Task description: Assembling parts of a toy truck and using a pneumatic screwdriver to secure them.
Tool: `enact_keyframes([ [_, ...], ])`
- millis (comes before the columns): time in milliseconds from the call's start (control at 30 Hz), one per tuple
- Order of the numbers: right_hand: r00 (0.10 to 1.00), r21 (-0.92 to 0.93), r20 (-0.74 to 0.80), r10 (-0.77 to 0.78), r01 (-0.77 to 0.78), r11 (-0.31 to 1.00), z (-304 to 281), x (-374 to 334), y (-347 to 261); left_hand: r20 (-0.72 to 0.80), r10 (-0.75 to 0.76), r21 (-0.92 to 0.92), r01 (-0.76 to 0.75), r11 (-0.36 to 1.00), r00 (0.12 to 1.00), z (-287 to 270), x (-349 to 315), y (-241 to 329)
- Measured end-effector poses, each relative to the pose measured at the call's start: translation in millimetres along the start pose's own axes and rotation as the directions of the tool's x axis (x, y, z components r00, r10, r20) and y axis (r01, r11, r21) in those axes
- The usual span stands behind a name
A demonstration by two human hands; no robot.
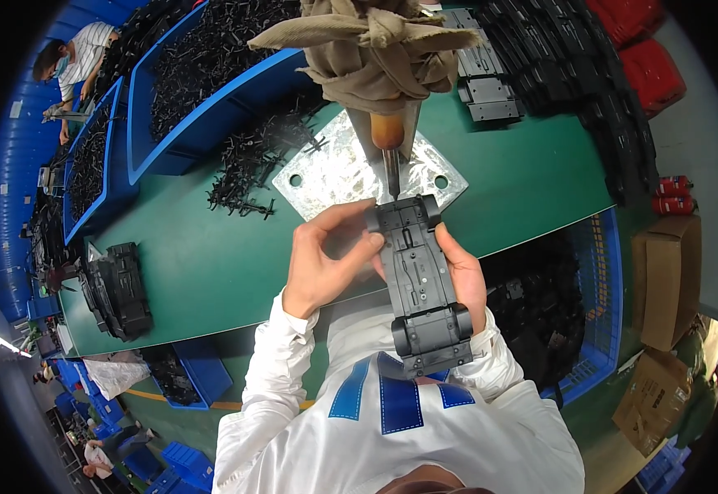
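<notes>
A long black plastic toy car chassis (420, 284), wheels on its sides, is held between my two hands above the table's near edge. My left hand (326, 262) grips it at the far left wheel, thumb and fingers bent around that corner. Along its right side, my right hand (464, 276) holds it with the thumb near the far right wheel. A pointed metal tool tip (392, 174) under an orange-brown collar comes down at the chassis's far end; I cannot tell whether they touch. Tan cloth (379, 53) is knotted around the tool above. Beneath lies a shiny foil-covered plate (334, 169).
Small black parts (248, 165) lie in a heap beside a large blue bin (211, 103) of similar parts. Stacked black chassis (573, 74) stand at the far right, others (118, 288) at the left. A blue crate (601, 288) sits below the table. Another person (83, 62) works far left.
</notes>
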State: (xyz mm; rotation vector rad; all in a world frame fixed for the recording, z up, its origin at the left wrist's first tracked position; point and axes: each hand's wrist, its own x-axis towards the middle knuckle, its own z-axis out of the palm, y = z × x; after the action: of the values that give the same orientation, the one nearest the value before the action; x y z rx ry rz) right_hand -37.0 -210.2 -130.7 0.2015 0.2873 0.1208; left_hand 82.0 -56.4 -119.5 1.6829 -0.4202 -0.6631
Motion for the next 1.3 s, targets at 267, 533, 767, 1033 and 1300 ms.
enact_keyframes([
  [267, 0.988, -0.03, -0.115, -0.107, 0.104, 0.994, 4, -5, -2, 0.058, 0.116, -0.049, -0.113, 0.992, 0.992, 9, 7, -4],
  [533, 0.982, -0.065, -0.112, -0.153, 0.147, 0.987, 8, -5, -2, -0.052, 0.067, -0.151, -0.074, 0.986, 0.996, 17, 6, -2],
  [767, 0.981, -0.083, -0.108, -0.162, 0.153, 0.985, 13, -5, -2, -0.057, 0.074, -0.151, -0.082, 0.985, 0.996, 18, 6, 2],
  [1033, 0.974, -0.081, -0.129, -0.188, 0.179, 0.981, 17, -4, -1, -0.057, 0.075, -0.151, -0.082, 0.985, 0.996, 18, 7, 5],
  [1300, 0.983, -0.067, -0.086, -0.16, 0.154, 0.986, 17, -6, -2, -0.045, 0.061, -0.169, -0.068, 0.983, 0.997, 19, 6, 8],
])
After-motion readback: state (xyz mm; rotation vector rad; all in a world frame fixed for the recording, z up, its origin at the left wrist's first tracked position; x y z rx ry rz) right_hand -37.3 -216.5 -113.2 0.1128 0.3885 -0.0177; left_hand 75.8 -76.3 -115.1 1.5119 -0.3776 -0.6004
